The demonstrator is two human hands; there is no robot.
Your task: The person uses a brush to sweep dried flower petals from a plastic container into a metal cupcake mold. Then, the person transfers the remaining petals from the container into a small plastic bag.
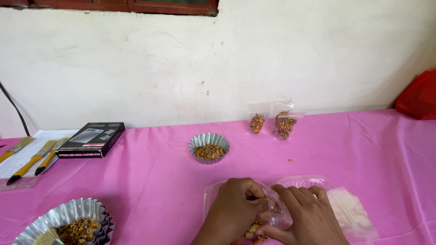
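Both my hands meet at the bottom middle of the view over an open clear plastic clamshell container point(304, 182) on the pink tablecloth. My left hand point(235, 208) and my right hand point(305, 214) pinch a small clear plastic bag point(275, 209) between them. Dried orange and brown pieces point(250, 236) show under my left hand; whether they lie inside the bag or in the container I cannot tell. A stack of flat empty clear bags point(352, 213) lies just right of my right hand.
A small fluted foil cup point(209, 148) of dried pieces sits mid-table. Two filled clear bags point(257, 121) point(285, 124) lean against the white wall. Stacked foil cups point(68, 222) stand bottom left. A black box point(92, 139), brushes point(32, 159) on paper, and a red object point(420, 96) lie at the edges.
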